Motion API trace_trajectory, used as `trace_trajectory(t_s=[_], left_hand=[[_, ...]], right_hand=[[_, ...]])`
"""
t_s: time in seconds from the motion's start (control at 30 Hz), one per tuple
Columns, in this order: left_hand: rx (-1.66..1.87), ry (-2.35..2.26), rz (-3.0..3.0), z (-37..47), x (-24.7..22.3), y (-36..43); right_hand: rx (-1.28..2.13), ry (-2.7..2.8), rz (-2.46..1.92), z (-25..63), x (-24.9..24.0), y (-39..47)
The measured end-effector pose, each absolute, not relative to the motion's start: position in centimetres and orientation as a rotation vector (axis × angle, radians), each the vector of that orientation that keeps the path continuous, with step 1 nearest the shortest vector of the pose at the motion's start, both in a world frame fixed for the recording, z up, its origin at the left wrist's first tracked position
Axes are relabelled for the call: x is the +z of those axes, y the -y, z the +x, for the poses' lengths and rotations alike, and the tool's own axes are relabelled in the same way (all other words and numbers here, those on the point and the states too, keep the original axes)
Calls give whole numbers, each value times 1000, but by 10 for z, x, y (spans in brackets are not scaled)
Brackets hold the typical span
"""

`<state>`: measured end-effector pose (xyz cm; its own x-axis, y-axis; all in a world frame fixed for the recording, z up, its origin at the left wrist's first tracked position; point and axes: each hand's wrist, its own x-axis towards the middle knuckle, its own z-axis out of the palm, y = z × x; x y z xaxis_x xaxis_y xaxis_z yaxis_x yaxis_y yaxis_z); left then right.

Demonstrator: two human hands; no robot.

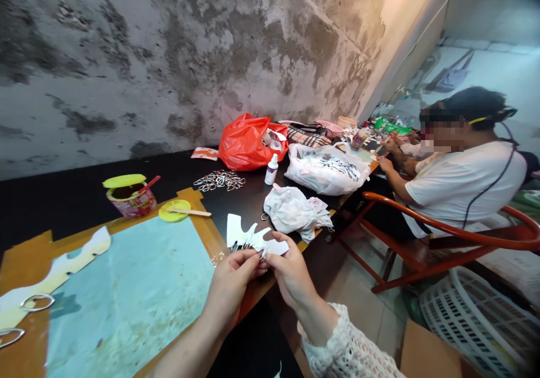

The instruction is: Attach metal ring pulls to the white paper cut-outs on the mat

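Fingers of both hands pinch a white scalloped strip (pixel 234 232): the right hand (pixel 294 270) at its four-o'clock end, the left hand (pixel 234 274) at its six-o'clock edge. Its long axis runs ten to four; metal loops (pixel 219 180) lie at eleven.

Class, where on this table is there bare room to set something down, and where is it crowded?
Free: the middle of the blue sheet, between the far-left white strip and the left hand; also black tabletop bordered by the wall, brown tape and pink tub. Crowded: where red bag, bottle, white bag and cloth cluster.
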<state>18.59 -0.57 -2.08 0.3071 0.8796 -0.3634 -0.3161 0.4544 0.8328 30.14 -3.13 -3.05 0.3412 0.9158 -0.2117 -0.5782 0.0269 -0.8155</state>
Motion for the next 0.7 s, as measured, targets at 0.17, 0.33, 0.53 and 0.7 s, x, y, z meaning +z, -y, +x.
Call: trace_trajectory(t_s=[0.17,0.33,0.53,0.7], left_hand=[[862,-966,703,180,-11,11],[767,-899,467,172,-2,26],[673,-726,17,166,7,33],[983,-656,-73,157,11,31]], right_hand=[[1231,475,-942,317,-18,27],[1353,496,-865,333,-1,22],[1514,584,-811,339,19,25],[1590,675,-791,340,26,28]])
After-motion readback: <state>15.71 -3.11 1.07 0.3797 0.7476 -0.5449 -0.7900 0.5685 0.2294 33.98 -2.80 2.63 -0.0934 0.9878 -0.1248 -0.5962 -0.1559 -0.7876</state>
